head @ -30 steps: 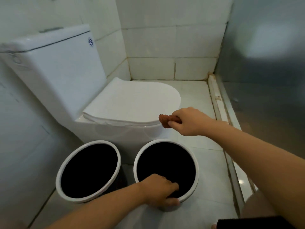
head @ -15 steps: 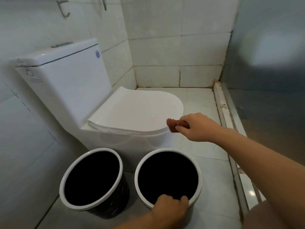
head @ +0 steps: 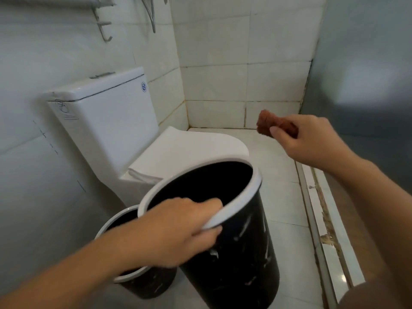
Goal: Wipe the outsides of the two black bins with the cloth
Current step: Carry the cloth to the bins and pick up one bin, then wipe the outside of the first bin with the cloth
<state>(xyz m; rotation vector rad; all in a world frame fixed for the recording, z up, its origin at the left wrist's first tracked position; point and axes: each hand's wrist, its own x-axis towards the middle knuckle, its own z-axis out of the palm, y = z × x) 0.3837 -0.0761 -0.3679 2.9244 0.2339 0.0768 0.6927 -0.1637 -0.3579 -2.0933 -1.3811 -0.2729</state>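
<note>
L hand grips tilted bin rim; R hand, pinching cloth, above-right, nearer its sidewall.

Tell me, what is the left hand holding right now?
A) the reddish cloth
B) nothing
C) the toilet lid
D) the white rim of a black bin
D: the left hand grips the white rim of the raised, tilted bin, fingers inside and thumb outside, while the cloth is in the right hand.

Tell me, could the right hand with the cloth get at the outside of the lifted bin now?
Probably yes. The right hand holds the cloth in open air above the lifted bin, whose black right side faces it uncovered; the left hand grips only the rim.
</note>
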